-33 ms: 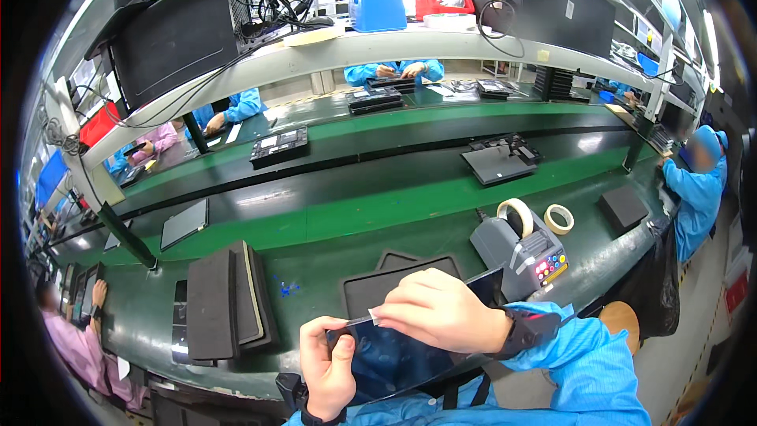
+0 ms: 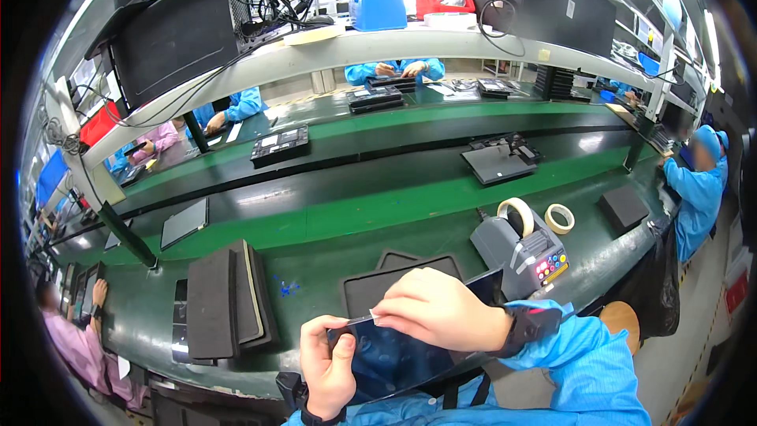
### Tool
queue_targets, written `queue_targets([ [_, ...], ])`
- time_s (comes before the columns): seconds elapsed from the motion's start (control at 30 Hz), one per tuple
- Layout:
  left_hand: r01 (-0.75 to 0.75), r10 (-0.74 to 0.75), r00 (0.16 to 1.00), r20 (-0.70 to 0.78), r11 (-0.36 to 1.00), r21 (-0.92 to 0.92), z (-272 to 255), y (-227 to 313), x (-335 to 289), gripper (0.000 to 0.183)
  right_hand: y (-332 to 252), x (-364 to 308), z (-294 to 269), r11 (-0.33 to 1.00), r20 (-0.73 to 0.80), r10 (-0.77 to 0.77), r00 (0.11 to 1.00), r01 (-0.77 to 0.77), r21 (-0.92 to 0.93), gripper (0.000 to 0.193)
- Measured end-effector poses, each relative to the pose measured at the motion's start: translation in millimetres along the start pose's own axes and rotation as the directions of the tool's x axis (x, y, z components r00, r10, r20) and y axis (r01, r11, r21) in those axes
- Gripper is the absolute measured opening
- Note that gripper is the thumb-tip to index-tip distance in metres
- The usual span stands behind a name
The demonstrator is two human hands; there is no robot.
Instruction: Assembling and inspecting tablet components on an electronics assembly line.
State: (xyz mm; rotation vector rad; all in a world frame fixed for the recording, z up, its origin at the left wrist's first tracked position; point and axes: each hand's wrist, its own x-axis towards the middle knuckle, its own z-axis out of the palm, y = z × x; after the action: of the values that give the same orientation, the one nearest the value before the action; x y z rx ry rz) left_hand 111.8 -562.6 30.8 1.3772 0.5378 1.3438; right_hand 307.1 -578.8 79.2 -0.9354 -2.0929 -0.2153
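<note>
A thin, glossy dark screen panel [image 2: 402, 359] is tilted up in front of me at the bench's near edge. Its left corner is gripped between thumb and fingers of my left hand [image 2: 327, 367]. My right hand [image 2: 438, 312] reaches over the panel's upper edge, its fingertips pinched on a small whitish piece of tape [image 2: 374, 314] close to that corner. The right fingers hide part of the edge. Just beyond the hands lies a black foam-like tray [image 2: 363, 293], partly covered by my right hand.
To the right stands a grey tape dispenser [image 2: 505, 248] beside a loose tape roll [image 2: 559, 219]. Dark foam pads [image 2: 211, 304] are stacked at left, near blue scraps [image 2: 289, 287]. A black block [image 2: 623, 209] sits far right. Co-workers sit around the green bench [image 2: 315, 260]; a shelf [image 2: 355, 43] spans above.
</note>
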Motion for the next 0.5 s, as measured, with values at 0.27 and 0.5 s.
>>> queue_targets([
  [0.27,0.098,-0.100,0.995,0.018,0.991,0.097,-1,-4,-7,0.022,5,-4,3,0.961,0.322,0.190,0.927,-0.242,0.131,0.018],
  [0.5,0.050,-0.033,0.998,-0.058,0.946,0.320,4,-13,5,0.023,-3,-38,-20,0.948,-0.147,0.312,0.939,-0.299,0.107,0.019],
])
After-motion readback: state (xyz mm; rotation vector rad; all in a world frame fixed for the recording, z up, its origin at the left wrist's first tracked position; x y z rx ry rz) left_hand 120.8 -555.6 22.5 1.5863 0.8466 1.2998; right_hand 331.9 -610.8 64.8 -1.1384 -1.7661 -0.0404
